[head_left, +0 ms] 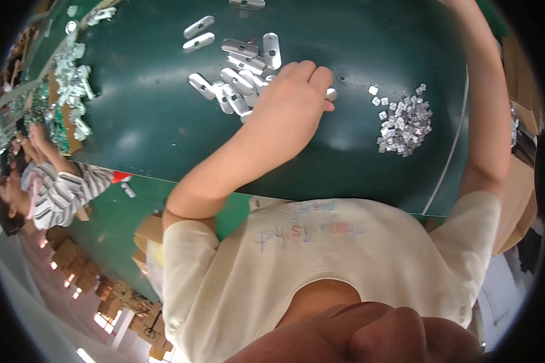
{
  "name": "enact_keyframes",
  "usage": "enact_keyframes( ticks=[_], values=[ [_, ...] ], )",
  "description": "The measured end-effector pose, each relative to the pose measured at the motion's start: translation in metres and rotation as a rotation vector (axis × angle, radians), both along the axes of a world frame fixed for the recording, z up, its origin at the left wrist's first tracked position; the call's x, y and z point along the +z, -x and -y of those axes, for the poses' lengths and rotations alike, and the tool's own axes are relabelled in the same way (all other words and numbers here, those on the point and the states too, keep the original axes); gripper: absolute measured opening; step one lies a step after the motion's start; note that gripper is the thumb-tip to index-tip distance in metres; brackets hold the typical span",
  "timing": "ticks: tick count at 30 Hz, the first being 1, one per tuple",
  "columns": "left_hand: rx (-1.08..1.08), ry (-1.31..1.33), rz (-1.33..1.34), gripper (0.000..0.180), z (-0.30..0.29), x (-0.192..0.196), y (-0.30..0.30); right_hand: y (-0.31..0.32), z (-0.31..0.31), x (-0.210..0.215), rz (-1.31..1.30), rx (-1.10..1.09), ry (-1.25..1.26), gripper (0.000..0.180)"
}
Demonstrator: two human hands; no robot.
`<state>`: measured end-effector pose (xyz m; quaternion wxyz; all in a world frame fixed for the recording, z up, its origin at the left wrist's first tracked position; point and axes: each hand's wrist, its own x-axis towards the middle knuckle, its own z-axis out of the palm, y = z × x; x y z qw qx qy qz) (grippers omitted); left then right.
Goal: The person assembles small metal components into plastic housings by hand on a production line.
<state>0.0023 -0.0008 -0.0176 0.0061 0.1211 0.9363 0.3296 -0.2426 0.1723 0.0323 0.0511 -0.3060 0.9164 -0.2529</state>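
My left hand (298,91) is over the middle of the dark green table, its fingers curled down and closed. The end of a silvery metal piece (331,94) sticks out beside the fingertips; the rest of it is hidden by the hand. Left of the hand lies a loose heap of oblong silvery metal plates (237,81) with rounded ends and a small hole in the middle. My right forearm (485,103) reaches up along the table's right side. The right hand itself is cut off by the top edge of the view.
A pile of small square metal pieces (406,126) lies on the table's right part. More metal parts (72,75) are heaped at the far left, near a cardboard box edge. A co-worker in a striped top (60,193) is at the left. Cardboard boxes (518,199) stand at the right.
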Motion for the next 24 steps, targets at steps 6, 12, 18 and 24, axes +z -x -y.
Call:
enact_keyframes(
  ticks=[6,12,18,24],
  values=[
    [0.091,-0.221,-0.039,0.007,0.011,0.013,-0.002,-0.171,-0.016,-0.014,0.163,0.17,-0.006,0.016],
    [0.154,-0.467,0.283,0.009,0.001,0.025,-0.007,-0.195,-0.018,-0.036,0.188,0.058,-0.016,0.011],
    [0.09,-0.532,0.15,0.021,0.004,0.025,-0.005,-0.184,-0.019,-0.028,0.386,-0.011,0.279,0.014],
    [0.064,-0.779,0.308,0.027,0.0,0.027,-0.004,-0.191,-0.027,-0.01,0.529,-0.092,0.822,0.011]
  ],
)
